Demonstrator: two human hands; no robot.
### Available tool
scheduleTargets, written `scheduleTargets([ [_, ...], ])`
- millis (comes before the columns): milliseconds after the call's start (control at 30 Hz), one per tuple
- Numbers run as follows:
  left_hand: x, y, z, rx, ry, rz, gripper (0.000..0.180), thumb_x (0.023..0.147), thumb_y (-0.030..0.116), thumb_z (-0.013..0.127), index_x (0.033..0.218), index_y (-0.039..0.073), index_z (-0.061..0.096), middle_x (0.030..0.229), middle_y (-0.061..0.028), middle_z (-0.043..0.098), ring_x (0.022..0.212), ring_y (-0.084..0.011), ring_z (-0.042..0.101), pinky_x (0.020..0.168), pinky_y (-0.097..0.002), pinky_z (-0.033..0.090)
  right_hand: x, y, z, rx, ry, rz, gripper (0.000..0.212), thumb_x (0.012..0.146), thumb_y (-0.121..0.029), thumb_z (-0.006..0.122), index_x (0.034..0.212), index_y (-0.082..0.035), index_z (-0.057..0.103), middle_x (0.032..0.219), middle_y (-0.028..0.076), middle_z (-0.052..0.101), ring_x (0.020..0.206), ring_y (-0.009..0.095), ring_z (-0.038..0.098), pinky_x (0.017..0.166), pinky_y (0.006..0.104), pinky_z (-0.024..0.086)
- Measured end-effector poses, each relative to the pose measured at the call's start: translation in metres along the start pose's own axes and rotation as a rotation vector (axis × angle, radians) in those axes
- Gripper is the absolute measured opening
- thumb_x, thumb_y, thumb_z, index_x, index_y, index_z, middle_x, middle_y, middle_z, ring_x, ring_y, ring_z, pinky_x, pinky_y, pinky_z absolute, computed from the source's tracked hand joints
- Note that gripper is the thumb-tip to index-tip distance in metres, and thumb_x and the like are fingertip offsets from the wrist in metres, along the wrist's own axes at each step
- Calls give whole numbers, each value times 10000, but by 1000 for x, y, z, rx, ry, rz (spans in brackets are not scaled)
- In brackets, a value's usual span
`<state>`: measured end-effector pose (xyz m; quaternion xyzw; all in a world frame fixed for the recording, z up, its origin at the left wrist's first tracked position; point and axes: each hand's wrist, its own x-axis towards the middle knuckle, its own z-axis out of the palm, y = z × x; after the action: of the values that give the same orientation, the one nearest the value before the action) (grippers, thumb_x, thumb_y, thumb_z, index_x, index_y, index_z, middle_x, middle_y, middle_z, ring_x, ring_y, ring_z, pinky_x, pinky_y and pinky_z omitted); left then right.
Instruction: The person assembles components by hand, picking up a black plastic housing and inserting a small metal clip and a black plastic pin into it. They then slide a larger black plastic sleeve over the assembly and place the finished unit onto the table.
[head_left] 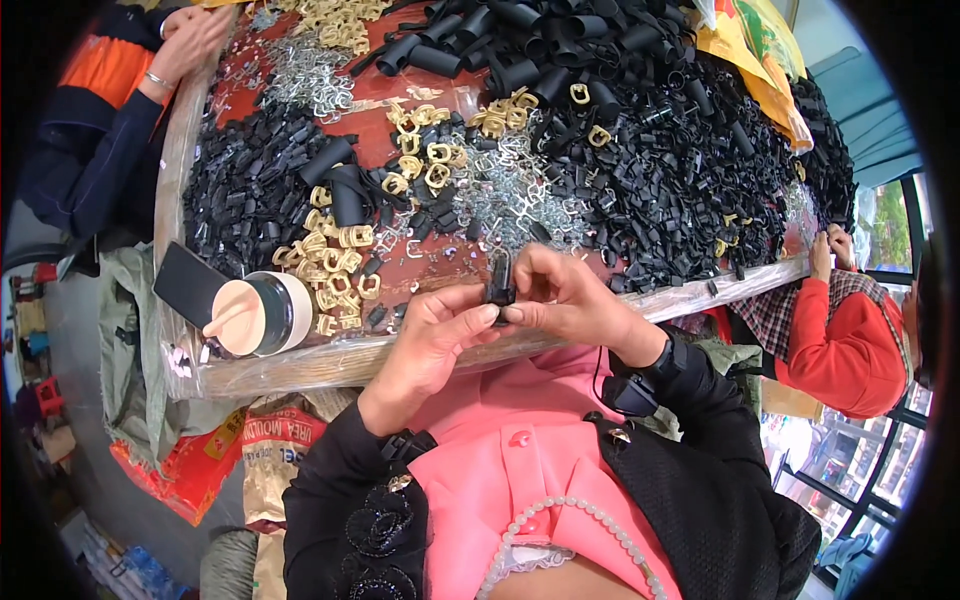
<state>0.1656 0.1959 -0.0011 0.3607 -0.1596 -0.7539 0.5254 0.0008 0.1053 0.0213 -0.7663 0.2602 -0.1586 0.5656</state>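
Observation:
Over the table's near edge, my left hand (436, 334) and my right hand (568, 301) come together. Between their fingertips is a small black plastic part (501, 284), held upright. Both hands are closed on it, each pinching with thumb and fingers; a thin metal piece seems to show at its top. Just beyond lies a heap of bent silver metal clips (515, 195). Gold-coloured square rings (330, 265) are piled left of my left hand, with more rings (437, 160) farther in. Small black plastic parts (680, 200) spread across the right side.
A dark phone (188, 285) and a jar with a beige lid (237, 318) stand at the table's near left corner. Black tubes (520, 40) are heaped at the back. One co-worker's sleeve (100, 120) is at far left; another person in red (850, 350) works at right.

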Motion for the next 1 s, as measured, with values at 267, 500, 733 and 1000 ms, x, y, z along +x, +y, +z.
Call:
scheduleTargets([
  [267, -24, 13, -23, 35, 87, 54, 283, 789, 92, 547, 1034, -45, 511, 937, -131, 583, 764, -180, 597, 661, -228, 498, 67, 1, -16, -326, 18, -306, 131, 703, -79, 605, 736, -34, 487, 723, 84, 485, 631, 238, 498, 530, 305, 390],
  [500, -26, 13, -27, -30, 99, 83, 270, 794, 92, 543, 1023, -46, 507, 951, -143, 578, 783, -189, 594, 677, -233, 499, 120, 24, -7, -963, 134, -380, 118, 710, -81, 591, 803, -48, 527, 777, 109, 503, 694, 279, 512, 577, 342, 414],
  [733, -15, 10, -27, -137, 98, 214, 249, 802, 105, 542, 1018, -17, 520, 957, -113, 581, 874, -181, 572, 741, -240, 470, 95, 18, -7, -757, 215, -395, 125, 752, -109, 573, 850, -39, 538, 797, 84, 522, 725, 227, 528, 594, 314, 421],
  [1000, 3, 5, -13, -316, 9, 162, 263, 810, 133, 538, 1038, 5, 511, 979, -99, 578, 913, -170, 554, 800, -260, 441, 35, 6, 13, 651, 123, 266, 161, 805, -135, 557, 849, 9, 502, 787, 11, 526, 649, 70, 480, 506, 217, 379],
])
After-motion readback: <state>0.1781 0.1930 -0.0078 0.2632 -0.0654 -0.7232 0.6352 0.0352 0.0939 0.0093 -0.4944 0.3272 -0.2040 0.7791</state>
